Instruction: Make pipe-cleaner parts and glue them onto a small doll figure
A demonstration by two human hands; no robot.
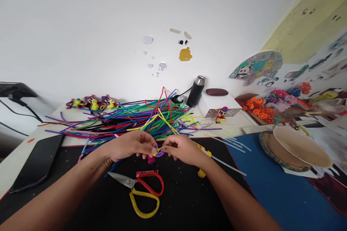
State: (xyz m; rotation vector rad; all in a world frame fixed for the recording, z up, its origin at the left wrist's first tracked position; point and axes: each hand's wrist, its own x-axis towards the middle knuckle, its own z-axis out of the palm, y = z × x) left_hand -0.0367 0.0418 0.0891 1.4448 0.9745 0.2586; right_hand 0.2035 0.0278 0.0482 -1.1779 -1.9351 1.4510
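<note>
My left hand (137, 144) and my right hand (181, 148) meet over the black mat, fingertips pinched close together. Between them is a small piece of bent yellow and purple pipe cleaner (159, 153), gripped from both sides. A small magenta fuzzy piece (151, 159) shows just under the left fingertips; whether it is joined to the rest I cannot tell. Scissors (132, 184) with one red and one yellow handle lie on the mat below my hands, blades pointing left. Partly hidden behind my right wrist is a yellow glue gun (203, 151).
A big heap of coloured pipe cleaners (141, 115) spreads behind my hands. Small finished figures (93, 104) sit at the back left, another figure (221, 114) by a white box (217, 104). A black bottle (196, 92), clear glue sticks (230, 144), a bowl (300, 146) and a black tablet (38, 164) also stand around.
</note>
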